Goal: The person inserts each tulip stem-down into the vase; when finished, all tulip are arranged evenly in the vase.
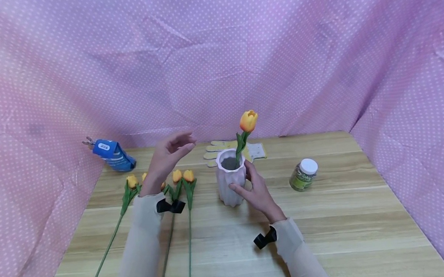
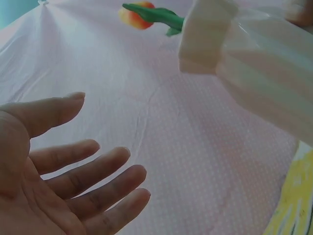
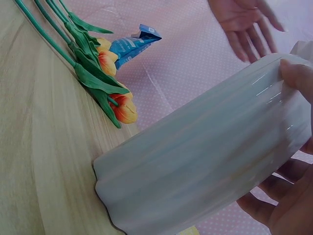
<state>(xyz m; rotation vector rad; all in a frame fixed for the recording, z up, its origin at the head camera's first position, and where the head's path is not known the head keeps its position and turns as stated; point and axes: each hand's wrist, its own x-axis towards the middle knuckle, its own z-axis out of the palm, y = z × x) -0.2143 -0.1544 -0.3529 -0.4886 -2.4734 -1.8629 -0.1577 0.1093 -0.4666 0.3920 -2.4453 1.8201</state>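
Note:
A white fluted vase [image 1: 230, 182] stands upright on the wooden table, with one orange-yellow tulip [image 1: 248, 121] leaning to the right out of its mouth. My right hand [image 1: 259, 192] grips the vase from its right side; the right wrist view shows thumb and fingers on opposite sides of the vase [image 3: 195, 147]. My left hand [image 1: 168, 155] hovers in the air left of the vase, apart from it. In the left wrist view, the left hand [image 2: 83, 181] has its fingers spread and holds nothing.
Several more tulips [image 1: 189, 200] lie on the table at the left, partly hidden under my left arm. A blue bag [image 1: 114, 155] stands at the back left. Yellow-and-white gloves [image 1: 257, 150] lie behind the vase. A white-lidded jar [image 1: 303, 175] stands at the right.

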